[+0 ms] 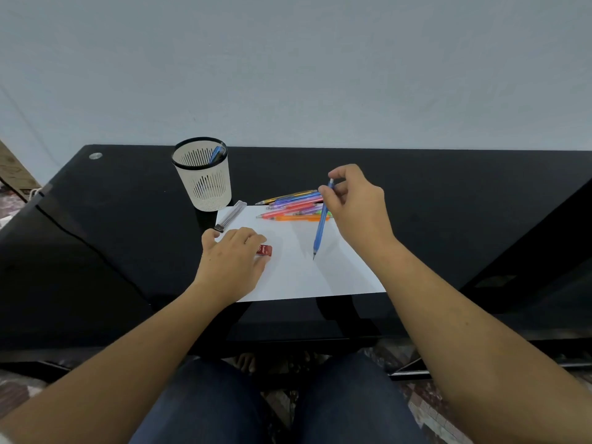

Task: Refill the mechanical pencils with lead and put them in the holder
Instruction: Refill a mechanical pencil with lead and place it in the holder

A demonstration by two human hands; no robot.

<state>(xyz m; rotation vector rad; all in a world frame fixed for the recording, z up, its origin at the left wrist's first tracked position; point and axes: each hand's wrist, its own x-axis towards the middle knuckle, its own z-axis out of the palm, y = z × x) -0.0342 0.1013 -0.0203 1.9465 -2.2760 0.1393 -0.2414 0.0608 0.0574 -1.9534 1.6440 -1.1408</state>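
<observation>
My right hand pinches a blue mechanical pencil near its top, tip pointing down just above a white sheet of paper. My left hand lies on the paper's left part, fingers curled over a small red lead case. Several coloured mechanical pencils lie in a heap at the paper's far edge. A white mesh holder with a black rim stands at the back left, with a blue pencil inside.
A clear lead tube lies between the holder and the paper. The black glass desk has a cable across its left side. The desk's near edge runs just behind my knees.
</observation>
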